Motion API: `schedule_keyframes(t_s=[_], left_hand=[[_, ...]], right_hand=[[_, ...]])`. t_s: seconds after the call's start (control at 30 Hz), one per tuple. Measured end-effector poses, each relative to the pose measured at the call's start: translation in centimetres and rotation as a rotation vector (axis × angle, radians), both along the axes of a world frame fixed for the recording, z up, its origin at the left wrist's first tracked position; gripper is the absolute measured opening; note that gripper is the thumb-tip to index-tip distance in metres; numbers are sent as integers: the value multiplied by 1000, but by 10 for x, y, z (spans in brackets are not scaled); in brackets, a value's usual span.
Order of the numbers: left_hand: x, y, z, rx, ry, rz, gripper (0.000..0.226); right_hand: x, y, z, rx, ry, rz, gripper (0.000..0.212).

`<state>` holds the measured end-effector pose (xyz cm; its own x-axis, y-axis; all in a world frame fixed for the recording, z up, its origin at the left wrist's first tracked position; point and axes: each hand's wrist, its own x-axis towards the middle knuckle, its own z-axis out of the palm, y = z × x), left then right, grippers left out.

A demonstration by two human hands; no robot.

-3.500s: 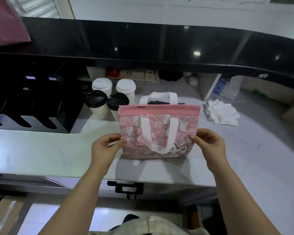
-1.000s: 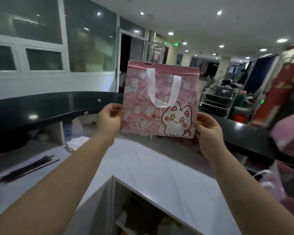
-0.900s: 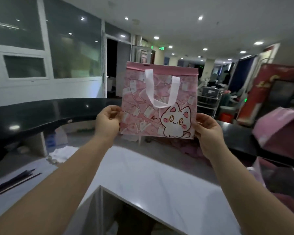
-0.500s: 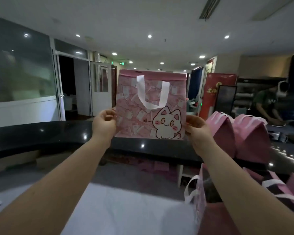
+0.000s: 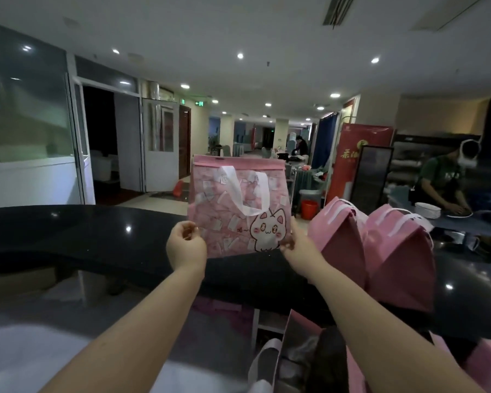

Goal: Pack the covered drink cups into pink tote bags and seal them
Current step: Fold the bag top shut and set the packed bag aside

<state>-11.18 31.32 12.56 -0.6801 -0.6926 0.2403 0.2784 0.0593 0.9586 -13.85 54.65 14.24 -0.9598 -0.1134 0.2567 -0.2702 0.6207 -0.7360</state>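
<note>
A pink tote bag [image 5: 233, 202] with a white cat print and white handles is held up in the air above the black counter [image 5: 97, 234]. My left hand [image 5: 186, 248] pinches its lower left corner and my right hand [image 5: 298, 245] pinches its lower right corner. The bag's top flap is folded shut. The drink cups are out of view.
Two sealed pink tote bags [image 5: 340, 245] [image 5: 400, 256] stand on the black counter at the right. More pink bags [image 5: 267, 361] lie low at the front right. A person [image 5: 442, 182] works at a table behind. A white worktop [image 5: 26, 353] lies at the lower left.
The bag was lifted off the white worktop and carried to the right at arm's length. In the last half second it has drawn close to the two sealed bags on the counter.
</note>
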Motion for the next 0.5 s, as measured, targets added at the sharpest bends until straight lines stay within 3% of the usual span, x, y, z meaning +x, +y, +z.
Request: schedule_keyframes(t_s=[0.1, 0.23, 0.5], left_hand=[[-20, 20, -25, -16, -35, 41, 22], [-45, 51, -61, -74, -100, 27, 24], [-72, 84, -113, -143, -103, -414, 24]], right_hand=[[-28, -8, -30, -36, -202, 107, 99], [-50, -12, -64, -99, -284, 165, 98], [-62, -6, -93, -197, -289, 13, 104]])
